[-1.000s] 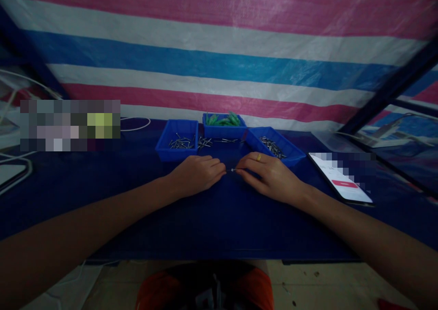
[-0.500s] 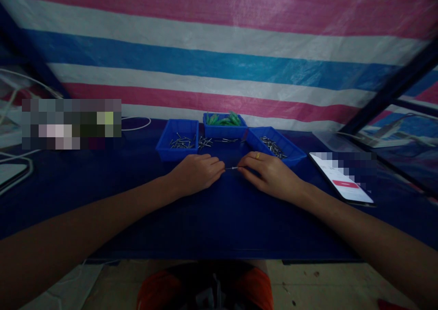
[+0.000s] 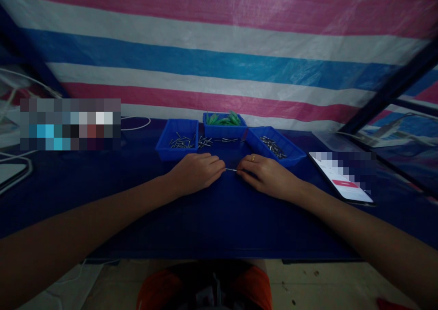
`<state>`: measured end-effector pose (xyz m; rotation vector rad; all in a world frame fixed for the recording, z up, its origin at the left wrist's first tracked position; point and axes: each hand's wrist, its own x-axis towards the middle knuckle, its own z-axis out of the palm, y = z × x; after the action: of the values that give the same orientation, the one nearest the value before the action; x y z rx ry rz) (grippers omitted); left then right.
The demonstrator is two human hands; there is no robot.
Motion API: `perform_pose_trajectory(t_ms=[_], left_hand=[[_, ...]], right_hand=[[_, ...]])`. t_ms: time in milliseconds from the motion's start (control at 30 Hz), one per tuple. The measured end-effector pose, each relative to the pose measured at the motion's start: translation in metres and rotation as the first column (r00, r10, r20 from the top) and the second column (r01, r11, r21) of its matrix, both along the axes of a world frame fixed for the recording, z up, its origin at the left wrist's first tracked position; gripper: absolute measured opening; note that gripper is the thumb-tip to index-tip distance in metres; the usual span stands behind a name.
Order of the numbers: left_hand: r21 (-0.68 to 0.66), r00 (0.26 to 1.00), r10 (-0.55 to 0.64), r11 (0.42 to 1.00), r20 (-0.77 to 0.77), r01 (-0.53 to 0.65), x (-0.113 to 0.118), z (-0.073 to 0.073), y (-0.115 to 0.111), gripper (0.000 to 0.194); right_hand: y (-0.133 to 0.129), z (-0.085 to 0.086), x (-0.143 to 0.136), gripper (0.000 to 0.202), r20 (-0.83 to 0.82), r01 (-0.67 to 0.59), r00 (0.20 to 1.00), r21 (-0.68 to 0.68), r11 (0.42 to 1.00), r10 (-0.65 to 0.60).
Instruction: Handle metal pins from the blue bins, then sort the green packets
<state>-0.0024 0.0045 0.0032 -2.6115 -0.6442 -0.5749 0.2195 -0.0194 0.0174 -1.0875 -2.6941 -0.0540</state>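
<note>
A thin metal rod (image 3: 230, 169) spans the gap between my two hands, low over the blue table. My left hand (image 3: 200, 172) is closed, its fingertips pinching the rod's left end. The right end is pinched by my right hand (image 3: 265, 173), which wears a ring. Behind my left hand, a blue bin (image 3: 176, 152) holds several thin metal pieces. Another blue bin (image 3: 294, 156) with small metal pieces stands behind my right hand. Green items (image 3: 224, 119) fill a third blue bin (image 3: 225, 129) at the back.
Loose metal pieces (image 3: 205, 142) lie between the bins. A tablet or phone (image 3: 342, 180) with a lit screen lies at right. Striped sheeting (image 3: 219, 64) hangs behind the blue table (image 3: 226, 228). White cables (image 3: 137, 125) and a blurred patch are at left.
The fingers of my right hand have shifted slightly on the rod and look more curled. My left hand has barely moved.
</note>
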Motion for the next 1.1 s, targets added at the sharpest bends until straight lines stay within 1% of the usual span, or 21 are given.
perform_pose_trajectory(t_ms=[167, 333, 467, 733, 933, 1100], left_hand=[[0.018, 0.996, -0.086, 0.996, 0.026, 0.086, 0.0006, 0.0020, -0.0022, 0.026], [0.032, 0.990, -0.140, 0.990, 0.033, 0.139, 0.0009, 0.0033, -0.0047, 0.027], [0.043, 0.992, -0.119, 0.992, 0.044, 0.117, 0.0009, 0.0043, -0.0041, 0.025], [0.010, 0.999, -0.035, 0.999, 0.002, 0.035, -0.0006, 0.0024, -0.0018, 0.024], [0.019, 0.999, -0.052, 0.998, 0.013, 0.052, -0.0003, 0.0032, -0.0024, 0.024], [0.022, 0.998, -0.056, 0.998, 0.010, 0.056, -0.0006, 0.0026, -0.0014, 0.023]], right_hand=[[-0.0008, -0.0005, -0.0012, 0.023, 0.006, -0.044, 0.999, -0.053, 0.998, 0.045], [-0.0018, 0.0003, -0.0013, 0.024, 0.005, -0.066, 0.998, -0.062, 0.996, 0.066], [-0.0017, 0.0000, -0.0008, 0.024, 0.008, -0.060, 0.998, -0.057, 0.997, 0.061], [-0.0009, -0.0006, -0.0004, 0.022, 0.017, -0.044, 0.999, -0.033, 0.998, 0.044], [-0.0010, 0.0000, -0.0005, 0.021, 0.011, -0.051, 0.999, -0.033, 0.998, 0.052], [-0.0020, 0.0017, -0.0019, 0.022, 0.032, -0.030, 0.999, -0.034, 0.999, 0.031]])
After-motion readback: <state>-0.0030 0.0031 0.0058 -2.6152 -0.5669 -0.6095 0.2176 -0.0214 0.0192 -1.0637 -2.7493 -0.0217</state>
